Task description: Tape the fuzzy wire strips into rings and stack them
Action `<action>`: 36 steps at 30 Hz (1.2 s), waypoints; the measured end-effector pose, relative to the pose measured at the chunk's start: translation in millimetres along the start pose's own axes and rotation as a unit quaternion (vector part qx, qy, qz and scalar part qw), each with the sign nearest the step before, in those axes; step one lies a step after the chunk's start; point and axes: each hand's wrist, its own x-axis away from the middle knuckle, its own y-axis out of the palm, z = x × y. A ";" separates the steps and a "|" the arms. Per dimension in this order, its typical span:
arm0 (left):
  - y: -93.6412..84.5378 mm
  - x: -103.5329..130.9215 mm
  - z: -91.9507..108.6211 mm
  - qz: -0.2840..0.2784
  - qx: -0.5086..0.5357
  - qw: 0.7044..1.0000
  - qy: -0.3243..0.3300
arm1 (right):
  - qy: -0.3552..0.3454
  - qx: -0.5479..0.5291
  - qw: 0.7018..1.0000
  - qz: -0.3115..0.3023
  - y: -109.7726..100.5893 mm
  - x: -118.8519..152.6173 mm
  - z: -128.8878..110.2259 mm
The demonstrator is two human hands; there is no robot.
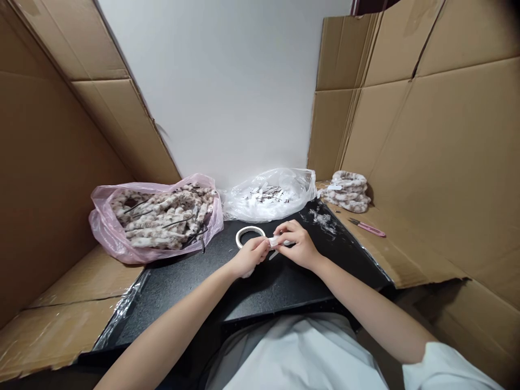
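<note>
Over the black tabletop (195, 287), my left hand (252, 255) and my right hand (297, 246) meet with their fingertips pinched on a small white strip (273, 242). Whether it is tape or a label, I cannot tell. Some pale, fuzzy material shows below my left palm, mostly hidden by the hand. Just behind my left fingers lies a white roll of tape (239, 236), flat on the table. A thin white sliver sticks out beneath my right fingers.
At the left, a pink plastic bag (97, 222) holds mottled fluffy strips (158, 222) with dark ties. A clear bag (239, 208) contains small white and dark pieces. Fluffy coils (350, 192), pink thread snips (368, 227) and lint (324, 219) lie right. Cardboard walls (455, 162) flank the table.
</note>
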 end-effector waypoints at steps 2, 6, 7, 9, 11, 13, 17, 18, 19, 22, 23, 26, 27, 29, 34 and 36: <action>1.2 1.3 2.8 -0.001 0.035 0.999 -0.010 | 0.006 -0.016 1.000 0.007 1.3 0.5 0.6; 2.2 2.1 4.2 -0.001 0.071 0.997 -0.020 | -0.002 -0.017 1.000 0.008 1.9 1.4 1.1; 2.3 2.0 4.0 0.000 0.075 0.997 -0.022 | -0.008 -0.010 1.000 0.008 1.6 1.5 1.1; 2.3 1.8 3.5 0.002 0.081 0.996 -0.025 | -0.021 0.012 1.000 0.004 0.9 1.8 1.2; 2.4 1.9 3.2 0.004 0.087 0.996 -0.024 | -0.032 0.036 0.999 -0.004 0.6 2.3 1.8; 2.4 2.2 3.2 0.002 0.095 0.995 -0.020 | -0.037 0.050 0.998 -0.012 0.8 3.0 2.8; 1.7 3.1 3.5 -0.009 0.111 0.993 -0.025 | -0.021 0.048 0.998 -0.028 2.1 4.0 4.6; 1.3 3.2 3.4 -0.013 0.113 0.993 -0.028 | -0.015 0.045 0.998 -0.035 2.4 4.1 4.8; 0.8 3.2 3.1 -0.017 0.114 0.993 -0.032 | -0.010 0.041 0.998 -0.042 2.7 4.2 4.9; -1.1 2.4 0.9 -0.027 0.118 0.992 -0.046 | -0.006 0.035 0.998 -0.059 3.4 4.3 4.5; -1.6 1.8 -0.2 -0.028 0.118 0.991 -0.050 | -0.008 0.035 0.997 -0.062 3.6 4.4 4.3; -2.3 0.3 -2.9 -0.023 0.119 0.991 -0.056 | -0.018 0.035 0.996 -0.074 4.1 4.9 3.6; -2.4 0.1 -3.3 -0.022 0.115 0.992 -0.056 | -0.017 0.035 0.996 -0.079 4.1 5.1 3.3; -2.5 0.1 -3.2 -0.028 0.092 0.994 -0.049 | -0.010 0.033 0.995 -0.093 3.8 5.3 2.3; -5.4 1.8 0.2 -0.020 0.043 0.999 -0.012 | 0.009 -0.006 0.990 -0.139 0.6 3.3 -2.8; -7.2 3.3 2.4 -0.010 0.009 1.000 0.013 | 0.025 -0.041 0.989 -0.142 -1.4 1.9 -5.1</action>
